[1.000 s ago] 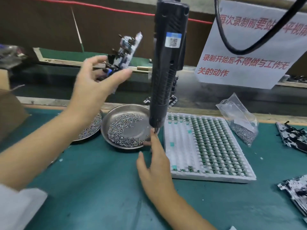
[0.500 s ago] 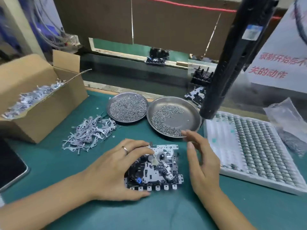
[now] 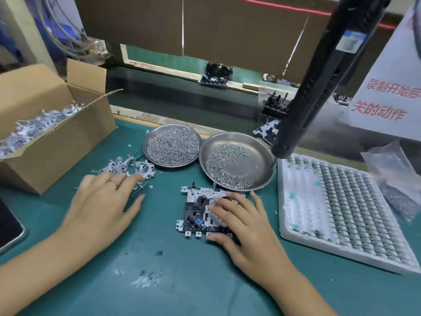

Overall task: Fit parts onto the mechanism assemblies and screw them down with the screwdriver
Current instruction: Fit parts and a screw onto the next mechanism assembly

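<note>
A white and black mechanism assembly [image 3: 196, 210] lies flat on the green mat in front of me. My right hand [image 3: 241, 224] rests on its right half, fingers spread over the top and thumb at its near edge. My left hand [image 3: 102, 201] lies to the left, fingers straight, reaching into a loose pile of small grey metal parts [image 3: 127, 167]. The black electric screwdriver [image 3: 319, 83] hangs untouched above the right dish, its tip over the dish rim. Two steel dishes hold screws: the left dish [image 3: 172, 145] is full, the right dish [image 3: 237, 160] partly filled.
An open cardboard box [image 3: 52, 124] of grey parts stands at the left. A white tray [image 3: 341, 213] of small components sits at the right, a plastic bag [image 3: 396, 179] beyond it. More assemblies [image 3: 216, 74] lie on the conveyor behind. A dark device [image 3: 9, 224] sits at the left edge.
The assembly came down from the air onto the mat. My left hand let go of it and moved left to the parts pile. My right hand moved onto the assembly.
</note>
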Available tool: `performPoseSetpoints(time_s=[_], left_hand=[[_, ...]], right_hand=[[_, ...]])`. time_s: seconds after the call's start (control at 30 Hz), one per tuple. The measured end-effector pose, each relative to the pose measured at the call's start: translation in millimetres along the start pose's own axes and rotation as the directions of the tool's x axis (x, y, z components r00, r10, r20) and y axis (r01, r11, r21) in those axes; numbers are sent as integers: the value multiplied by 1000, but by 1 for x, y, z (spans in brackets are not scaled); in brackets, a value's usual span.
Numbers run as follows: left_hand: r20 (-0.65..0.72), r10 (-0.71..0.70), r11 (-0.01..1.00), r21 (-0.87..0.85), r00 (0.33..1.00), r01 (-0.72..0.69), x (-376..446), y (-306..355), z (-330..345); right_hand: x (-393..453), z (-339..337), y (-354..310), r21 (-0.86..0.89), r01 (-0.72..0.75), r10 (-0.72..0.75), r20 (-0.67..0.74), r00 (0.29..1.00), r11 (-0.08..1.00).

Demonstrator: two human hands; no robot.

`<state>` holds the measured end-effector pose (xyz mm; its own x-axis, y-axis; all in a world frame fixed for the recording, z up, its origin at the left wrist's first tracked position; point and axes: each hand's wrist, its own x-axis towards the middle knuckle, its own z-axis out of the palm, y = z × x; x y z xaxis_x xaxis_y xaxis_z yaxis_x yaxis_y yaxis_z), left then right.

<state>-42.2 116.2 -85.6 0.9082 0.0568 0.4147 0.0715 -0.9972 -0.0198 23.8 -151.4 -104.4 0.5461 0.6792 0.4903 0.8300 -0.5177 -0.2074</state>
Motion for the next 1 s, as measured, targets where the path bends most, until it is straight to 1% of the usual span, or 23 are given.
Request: performPoseSetpoints(time_s=[0.1, 0.17, 0.23, 0.27, 0.3, 0.33, 0.37, 0.4, 0.43, 0.47, 0.5, 0.57, 0.6, 0.63, 0.7, 0.73, 0.8, 0.83, 0.9, 1.0], left_hand=[[-32, 65, 998, 12, 997, -64, 0, -1, 5], [-64, 43, 999, -16, 997, -44, 3, -1, 4], [-117, -8, 999, -39, 993, 3, 6, 0, -2], [-157, -30, 998, -66, 987, 19, 7, 1, -5], [-181, -51, 991, -134, 982, 27, 8, 3, -8], [-177, -78, 967, -254, 981, 31, 9, 7, -12], [-152, -116, 907, -418, 982, 42, 10, 14, -18], [-103, -156, 807, -587, 982, 67, 10, 23, -24], [-28, -182, 686, -720, 983, 106, 11, 33, -28], [49, -185, 572, -806, 981, 148, 11, 44, -30], [112, -165, 493, -851, 980, 180, 12, 55, -31], [166, -76, 412, -892, 983, 183, 15, 71, -28], [181, -26, 369, -912, 983, 177, 18, 79, -25], [193, 21, 314, -933, 981, 177, 21, 85, -23], [191, 105, 211, -963, 976, 165, 27, 93, -18], [176, 138, 187, -971, 975, 148, 29, 95, -16], [160, 183, 176, -976, 970, 128, 33, 95, -11], [156, 193, 186, -975, 969, 121, 35, 95, -8], [130, 158, 251, -964, 979, 87, 35, 93, -1], [33, 65, 387, -922, 997, 5, 30, 88, 2]], right_hand=[[0, -2, 0, 38, -30, 31, -24, 999, 999], [-1, -3, 0, 86, -45, 50, -56, 997, 995], [-1, -3, 0, 140, -49, 66, -123, 990, 989], [-1, -3, 0, 170, -47, 76, -167, 983, 984], [-1, -4, 0, 200, -45, 89, -213, 973, 979], [0, -4, -1, 236, -45, 106, -254, 961, 971], [0, -4, -3, 286, -52, 136, -282, 950, 957], [1, -5, -4, 352, -67, 178, -293, 939, 933], [2, -6, -7, 433, -89, 230, -284, 931, 897], [4, -8, -9, 528, -118, 286, -250, 925, 841], [6, -10, -12, 632, -152, 339, -186, 922, 760], [11, -13, -17, 805, -214, 398, -29, 917, 553], [14, -14, -18, 850, -222, 410, 8, 912, 477], [15, -15, -19, 875, -214, 418, 14, 908, 435], [17, -15, -18, 901, -193, 434, 6, 901, 389], [17, -16, -17, 906, -188, 440, 2, 898, 380], [16, -17, -14, 899, -182, 439, -13, 898, 398], [15, -17, -12, 890, -184, 437, -19, 899, 417], [15, -16, -10, 859, -177, 438, -60, 897, 480], [14, -13, -5, 726, -171, 433, -189, 881, 666]])
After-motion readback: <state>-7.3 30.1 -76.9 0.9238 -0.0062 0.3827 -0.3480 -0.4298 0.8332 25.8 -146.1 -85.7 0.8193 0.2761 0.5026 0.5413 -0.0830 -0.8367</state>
